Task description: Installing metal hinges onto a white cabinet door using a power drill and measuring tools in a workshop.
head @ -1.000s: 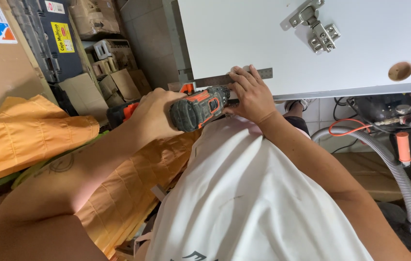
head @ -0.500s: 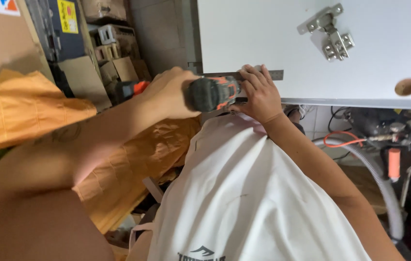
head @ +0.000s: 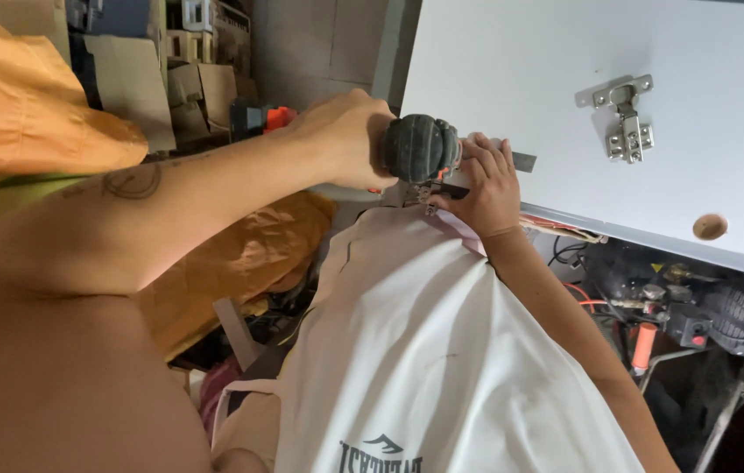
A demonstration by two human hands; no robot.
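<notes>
While the left hand [head: 345,140] wraps tightly around the grip of a cordless drill [head: 416,149], the drill's grey rounded rear end faces the camera and its nose is hidden behind the body, pointing toward the near edge of a white panel [head: 512,79]. An orange and black part of the drill [head: 258,116] shows just beyond the left wrist. The right hand [head: 481,188] lies just beside the drill, on its right, fingers [head: 490,158] curled and pressed against the panel's edge, pinching a thin dark metal strip [head: 524,162] that sticks out past the fingertips along that edge. Hand and drill touch or nearly touch; I cannot tell which. On the panel's face, well apart from both hands, sits a metal hinge [head: 626,123], and nearer the right corner a round hole [head: 710,227]. Below the panel hang cables and an orange-handled tool [head: 642,346]. Cardboard boxes [head: 170,79] stand behind the left arm, orange cloth [head: 30,96] beside them.
</notes>
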